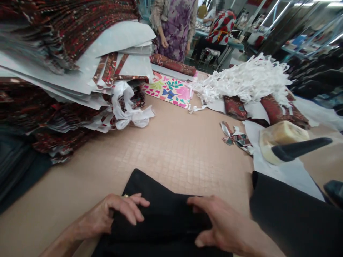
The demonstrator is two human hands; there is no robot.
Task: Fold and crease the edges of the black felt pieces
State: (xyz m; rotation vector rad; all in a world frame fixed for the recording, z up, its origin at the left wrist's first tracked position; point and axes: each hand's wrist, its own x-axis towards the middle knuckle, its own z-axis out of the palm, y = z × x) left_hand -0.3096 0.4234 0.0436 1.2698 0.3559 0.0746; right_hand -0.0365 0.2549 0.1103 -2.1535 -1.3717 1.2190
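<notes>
A piece of black fabric (160,221) lies on the tan table at the bottom middle, with a pointed corner at its far left. Over its left side rests my left hand (122,210), fingers stretched out and apart, a ring on one of them. My right hand (217,223) is on the fabric's right side, thumb and fingers spread. Nothing shows gripped in either hand. The near edge of the fabric runs out of view at the bottom.
Tall stacks of patterned fabric (80,35) stand at the left. White strips (246,78) are heaped at the back right, near small scraps (233,137). At right lie a cream block with a black handle (284,141) and more black fabric (292,214). A person (175,28) stands across the table (174,142).
</notes>
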